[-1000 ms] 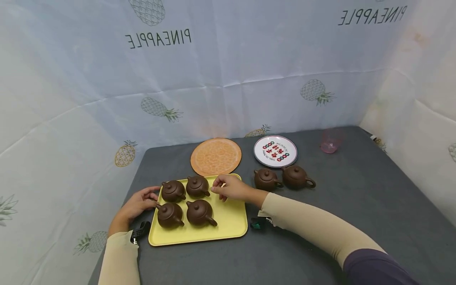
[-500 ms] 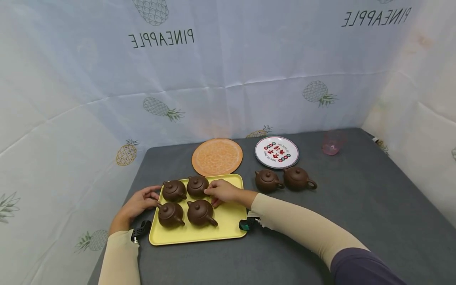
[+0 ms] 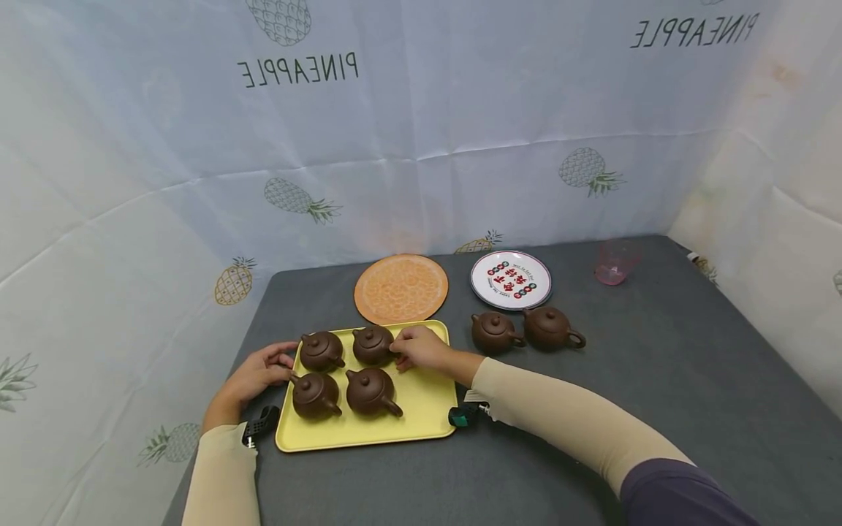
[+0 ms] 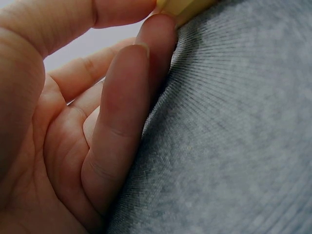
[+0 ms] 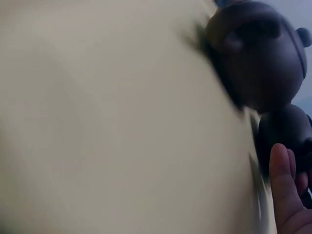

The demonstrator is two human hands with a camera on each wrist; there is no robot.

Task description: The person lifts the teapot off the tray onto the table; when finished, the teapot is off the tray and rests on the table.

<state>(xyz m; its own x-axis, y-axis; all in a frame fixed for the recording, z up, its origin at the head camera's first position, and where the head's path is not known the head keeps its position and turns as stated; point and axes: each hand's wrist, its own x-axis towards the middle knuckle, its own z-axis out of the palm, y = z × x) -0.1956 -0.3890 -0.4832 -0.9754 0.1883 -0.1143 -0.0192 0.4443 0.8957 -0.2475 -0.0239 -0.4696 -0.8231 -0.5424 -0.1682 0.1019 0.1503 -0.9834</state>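
A yellow tray [image 3: 421, 416] carries several dark brown lidded teapots, all upright. My right hand [image 3: 424, 349] pinches the handle of the back right teapot [image 3: 372, 345], which sits on the tray. In the right wrist view, fingers [image 5: 283, 180] reach that teapot [image 5: 282, 129], beside the larger front right teapot [image 5: 265, 73]. My left hand [image 3: 262, 372] rests against the tray's left rim, its fingertips touching the edge [image 4: 187, 9] in the left wrist view. Near it stand the back left teapot [image 3: 321, 351] and the front left teapot [image 3: 314, 396].
Two more brown teapots, one [image 3: 493, 332] beside the other [image 3: 551, 329], stand right of the tray. Behind are an orange round mat [image 3: 400, 288], a white plate [image 3: 510, 280] with red characters and a clear pinkish cup [image 3: 612, 272]. Grey cloth [image 3: 592, 424] covers the table.
My right hand came left to the back right teapot's handle, then moved slightly right, and the teapot shifted right with it. My left hand has stayed at the tray's rim.
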